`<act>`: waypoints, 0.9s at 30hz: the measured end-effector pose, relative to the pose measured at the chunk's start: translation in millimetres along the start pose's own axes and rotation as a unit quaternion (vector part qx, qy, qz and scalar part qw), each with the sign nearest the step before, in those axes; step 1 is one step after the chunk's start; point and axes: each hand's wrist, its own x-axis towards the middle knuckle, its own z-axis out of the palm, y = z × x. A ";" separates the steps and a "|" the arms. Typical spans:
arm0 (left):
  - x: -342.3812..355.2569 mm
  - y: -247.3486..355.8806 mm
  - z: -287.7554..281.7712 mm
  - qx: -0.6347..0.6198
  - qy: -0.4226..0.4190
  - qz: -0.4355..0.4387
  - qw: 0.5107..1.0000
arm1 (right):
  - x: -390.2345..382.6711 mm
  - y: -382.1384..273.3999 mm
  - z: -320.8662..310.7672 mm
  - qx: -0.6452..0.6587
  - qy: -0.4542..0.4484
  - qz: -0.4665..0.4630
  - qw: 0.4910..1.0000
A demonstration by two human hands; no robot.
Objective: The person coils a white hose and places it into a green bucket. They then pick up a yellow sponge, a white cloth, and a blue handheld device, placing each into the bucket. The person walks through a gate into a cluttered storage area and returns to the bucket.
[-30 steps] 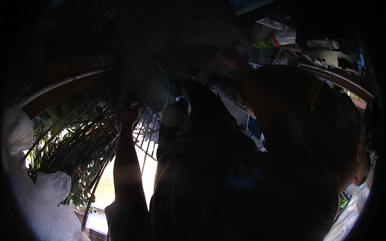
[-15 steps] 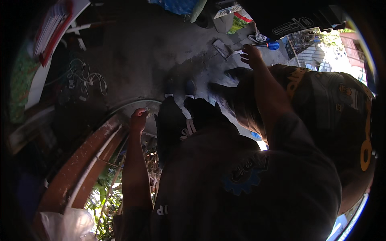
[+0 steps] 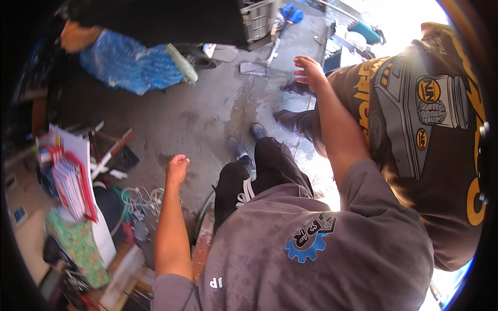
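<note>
My left hand (image 3: pixel 178 168) hangs over the concrete floor, its fingers curled in. Whatever it holds, if anything, is hidden inside the curl. Off to the right, my right hand (image 3: pixel 309 72) is open, with its fingers apart and nothing in them. It hovers just in front of another person in a brown shirt (image 3: pixel 358 98) with yellow lettering. Beyond it on the floor lies a flat grey dustpan-like piece (image 3: pixel 254 68), near a blue-topped tool (image 3: pixel 292 14). Neither hand touches any of these.
A crumpled blue plastic sheet (image 3: pixel 129 62) lies at the far left beside a dark bulky object with a wheel (image 3: pixel 204 58). On the left are a red-edged stack of papers (image 3: pixel 70 181), a white board (image 3: pixel 104 238), green patterned cloth (image 3: pixel 78 249) and tangled white cables (image 3: pixel 142 201).
The view has turned and brightened, showing more of the floor and left-side clutter. The brown board by my left arm has mostly left view. My right hand stays open.
</note>
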 end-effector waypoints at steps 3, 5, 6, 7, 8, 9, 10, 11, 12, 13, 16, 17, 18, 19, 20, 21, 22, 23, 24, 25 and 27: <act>34.2 44.6 23.0 0.055 -0.033 0.006 0.998 | -4.2 6.6 -15.3 0.025 0.035 -0.002 0.999; 54.2 81.8 45.9 0.073 -0.058 0.057 0.994 | -1.8 9.4 -29.8 0.026 0.046 0.000 0.999; 60.1 101.0 59.2 0.071 -0.070 0.063 0.993 | 0.1 8.9 -39.0 0.032 0.060 -0.013 0.998; 67.7 122.0 75.5 0.097 -0.082 0.102 0.987 | 4.5 8.7 -50.1 0.035 0.066 -0.018 0.997; 73.2 142.9 93.4 0.114 -0.094 0.125 0.981 | 8.2 8.5 -61.4 0.037 0.069 -0.024 0.997; 78.9 165.1 113.9 0.131 -0.110 0.151 0.974 | 13.1 7.3 -74.3 0.033 0.079 -0.032 0.996; 85.0 186.8 137.8 0.133 -0.125 0.165 0.969 | 19.3 6.9 -87.3 0.024 0.088 -0.032 0.995; 88.4 207.9 162.1 0.150 -0.142 0.193 0.959 | 24.1 7.9 -99.4 0.030 0.099 -0.020 0.994; 91.8 229.3 188.3 0.160 -0.160 0.203 0.953 | 30.9 9.5 -112.0 0.032 0.117 -0.007 0.993; 90.6 247.8 213.2 0.157 -0.177 0.230 0.944 | 37.8 11.9 -124.2 0.037 0.124 0.005 0.992; 88.3 310.5 293.0 0.186 -0.229 0.230 0.927 | 65.7 23.7 -151.6 0.019 0.124 0.019 0.992; 91.9 331.7 320.8 0.239 -0.236 0.229 0.914 | 79.2 33.1 -157.9 0.026 0.119 0.032 0.992; 91.4 354.7 346.9 0.284 -0.242 0.238 0.897 | 88.4 41.2 -167.0 0.031 0.116 0.039 0.992; 91.3 377.0 371.1 0.314 -0.247 0.246 0.883 | 98.5 50.1 -177.4 0.033 0.113 0.046 0.992; 89.2 399.0 394.0 0.345 -0.253 0.252 0.868 | 107.6 61.0 -186.5 0.038 0.126 0.064 0.989; 85.9 417.3 413.3 0.376 -0.263 0.255 0.851 | 115.8 73.8 -195.6 0.035 0.132 0.085 0.987; 82.5 436.5 429.5 0.405 -0.281 0.262 0.830 | 124.6 84.9 -204.3 0.030 0.136 0.105 0.985; 82.5 457.8 446.0 0.432 -0.294 0.269 0.809 | 133.3 99.2 -210.9 0.057 0.146 0.129 0.979; 81.9 478.7 457.5 0.456 -0.305 0.277 0.789 | 138.0 112.7 -214.7 0.082 0.153 0.147 0.974; 83.4 495.8 468.5 0.454 -0.321 0.266 0.787 | 144.9 128.1 -219.7 0.103 0.147 0.172 0.969; 92.7 523.9 483.0 0.456 -0.323 0.273 0.783 | 155.3 157.5 -229.6 0.124 0.144 0.194 0.962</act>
